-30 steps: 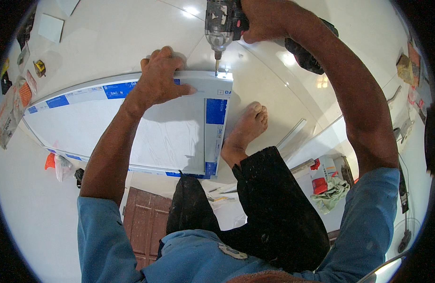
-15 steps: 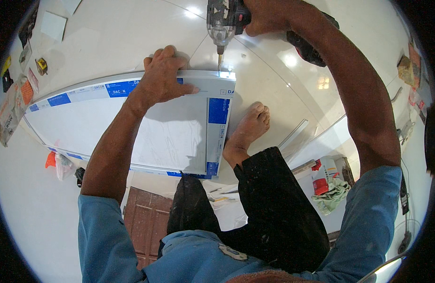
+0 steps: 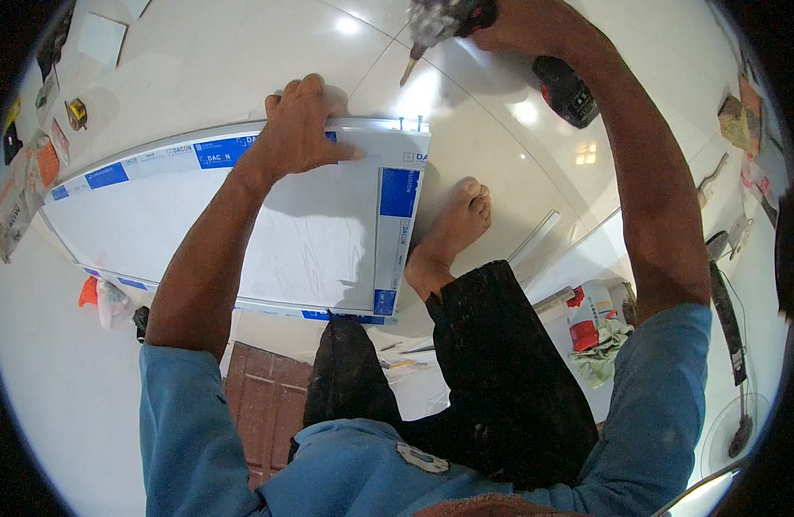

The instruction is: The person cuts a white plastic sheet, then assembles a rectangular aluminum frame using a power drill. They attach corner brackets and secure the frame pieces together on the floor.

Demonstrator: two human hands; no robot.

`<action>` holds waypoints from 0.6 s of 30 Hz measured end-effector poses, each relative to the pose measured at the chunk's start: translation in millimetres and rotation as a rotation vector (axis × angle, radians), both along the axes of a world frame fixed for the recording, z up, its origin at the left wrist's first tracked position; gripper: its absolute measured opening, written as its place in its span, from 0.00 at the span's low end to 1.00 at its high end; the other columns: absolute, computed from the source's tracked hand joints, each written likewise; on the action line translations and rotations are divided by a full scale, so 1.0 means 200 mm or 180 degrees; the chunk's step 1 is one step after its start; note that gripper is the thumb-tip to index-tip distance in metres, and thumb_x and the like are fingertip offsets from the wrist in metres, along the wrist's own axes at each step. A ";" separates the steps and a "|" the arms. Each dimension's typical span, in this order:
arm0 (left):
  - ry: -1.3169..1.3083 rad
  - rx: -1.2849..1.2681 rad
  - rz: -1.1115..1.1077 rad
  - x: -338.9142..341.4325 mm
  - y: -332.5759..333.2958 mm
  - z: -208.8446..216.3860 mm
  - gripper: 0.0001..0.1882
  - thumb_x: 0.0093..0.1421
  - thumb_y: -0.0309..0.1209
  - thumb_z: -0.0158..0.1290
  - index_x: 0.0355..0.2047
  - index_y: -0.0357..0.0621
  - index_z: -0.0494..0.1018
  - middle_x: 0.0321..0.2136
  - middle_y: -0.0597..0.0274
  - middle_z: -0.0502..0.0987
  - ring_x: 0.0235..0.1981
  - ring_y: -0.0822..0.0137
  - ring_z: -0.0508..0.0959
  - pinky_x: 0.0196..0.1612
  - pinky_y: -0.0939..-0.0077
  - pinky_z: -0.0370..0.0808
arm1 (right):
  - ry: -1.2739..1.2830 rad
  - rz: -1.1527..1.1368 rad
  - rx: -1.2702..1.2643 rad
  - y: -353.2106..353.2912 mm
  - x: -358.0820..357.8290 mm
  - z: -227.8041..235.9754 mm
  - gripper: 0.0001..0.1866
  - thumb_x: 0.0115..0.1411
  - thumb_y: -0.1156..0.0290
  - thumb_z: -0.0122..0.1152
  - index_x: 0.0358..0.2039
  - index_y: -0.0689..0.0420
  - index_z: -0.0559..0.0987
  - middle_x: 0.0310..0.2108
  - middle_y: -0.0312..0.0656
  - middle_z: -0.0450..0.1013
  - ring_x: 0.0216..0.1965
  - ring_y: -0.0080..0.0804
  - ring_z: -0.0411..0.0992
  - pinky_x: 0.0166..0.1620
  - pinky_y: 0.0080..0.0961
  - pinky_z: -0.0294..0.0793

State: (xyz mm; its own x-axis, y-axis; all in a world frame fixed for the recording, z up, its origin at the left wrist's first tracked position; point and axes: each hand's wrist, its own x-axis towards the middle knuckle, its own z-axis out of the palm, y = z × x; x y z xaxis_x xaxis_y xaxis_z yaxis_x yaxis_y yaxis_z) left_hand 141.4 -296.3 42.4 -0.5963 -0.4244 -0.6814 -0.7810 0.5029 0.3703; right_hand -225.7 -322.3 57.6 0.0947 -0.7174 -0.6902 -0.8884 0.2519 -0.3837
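A white framed panel (image 3: 311,233), its frame (image 3: 397,250) covered in blue-and-white protective film, stands tilted in front of me. My left hand (image 3: 300,129) grips its upper frame edge, fingers over the far side and thumb on the near face. In my right hand (image 3: 522,28) is a cordless drill (image 3: 440,19), partly cut off by the top of the picture. Its bit (image 3: 409,69) points down, apart from the frame. Two screws (image 3: 411,123) stick up from the edge near the right corner. The drill's battery (image 3: 571,93) shows beside my forearm.
My bare foot (image 3: 455,220) is beside the panel's right end. A tape measure (image 3: 76,114) and plastic bags (image 3: 22,198) lie at the left. At the right are a red-and-white container (image 3: 586,314), a green cloth (image 3: 604,353) and scattered tools. A brown panelled piece (image 3: 267,405) lies below.
The drill has lifted off the frame edge and moved up and slightly right, its bit now tilted. Two screws stand clearly visible there. My left hand keeps its grip.
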 end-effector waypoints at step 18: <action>0.0270 -0.0161 -0.0152 0.01 -0.03 -0.09 0.36 0.45 0.65 0.74 0.39 0.48 0.86 0.35 0.54 0.80 0.41 0.55 0.80 0.43 0.45 0.66 | 0.1572 -0.0546 -0.3015 0.51 0.02 -0.04 0.34 0.59 0.47 0.77 0.52 0.64 0.80 0.40 0.59 0.81 0.43 0.62 0.80 0.55 0.50 0.80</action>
State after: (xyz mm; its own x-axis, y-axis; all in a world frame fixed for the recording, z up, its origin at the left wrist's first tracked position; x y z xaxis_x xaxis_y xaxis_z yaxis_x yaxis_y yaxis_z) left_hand 144.3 -302.0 24.2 -0.6713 -0.4266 -0.6062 -0.7227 0.5585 0.4073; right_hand -222.4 -219.4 48.9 -0.1942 -0.9565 0.2176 -0.9795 0.1767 -0.0971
